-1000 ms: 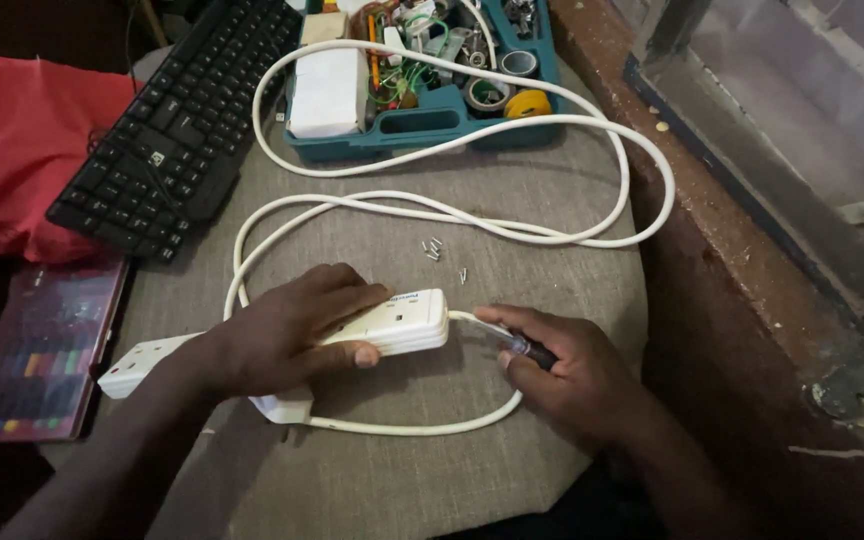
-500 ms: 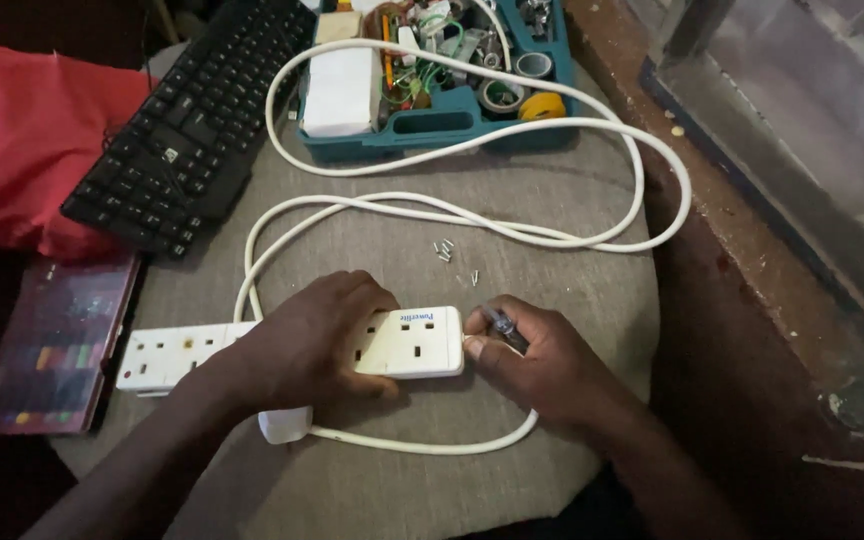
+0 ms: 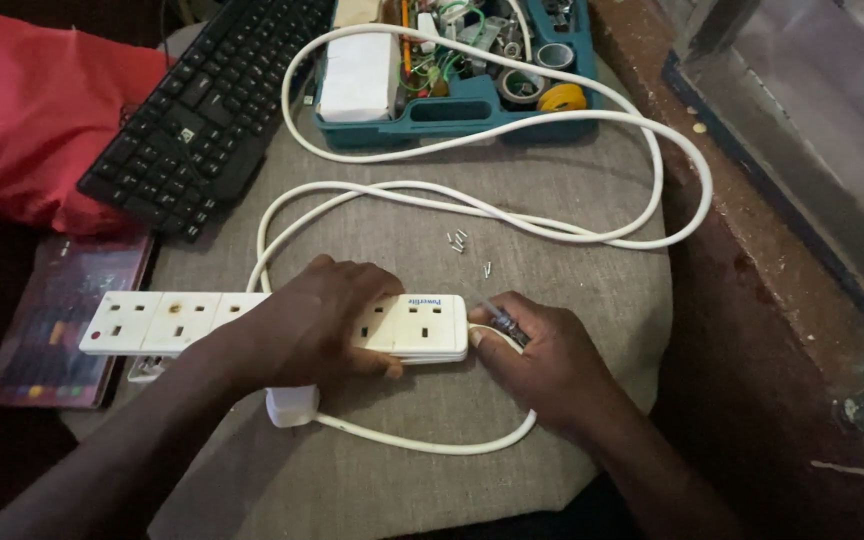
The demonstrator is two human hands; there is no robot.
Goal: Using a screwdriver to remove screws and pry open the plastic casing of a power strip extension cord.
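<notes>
Evidently the left hand point(image 3: 317, 325) lay flat across the middle of a white power strip point(image 3: 172, 320), palm down, its fingers curled over the far edge and its thumb tucked along the near edge, so the hand was clamped on the strip and pinned it to the grey cloth-covered table point(image 3: 552, 180). To the left of that grip the strip's sockets ran out uncovered toward a dark booklet point(image 3: 62, 320); to the right of it two more sockets showed, ending just at the other hand.

The right hand point(image 3: 542, 355) sat against the strip's right end, fingers closed round a small screwdriver point(image 3: 497, 318) whose dark handle peeked out above the knuckles. Its thin shaft pointed up and left, away from the hand. Whether the tip touched the strip could not be told.

Just below the left hand's grip a white plug point(image 3: 290, 405) rested on the cloth, and from it the white cable point(image 3: 432, 443) curved under both hands, then looped wide round the far side of the table. A few small screws point(image 3: 460, 240) lay loose on the cloth, beyond the right hand and near it. Farther off from both hands stood a teal tray of odds and ends point(image 3: 432, 110), a black keyboard point(image 3: 202, 110) and a red cloth point(image 3: 32, 110).
</notes>
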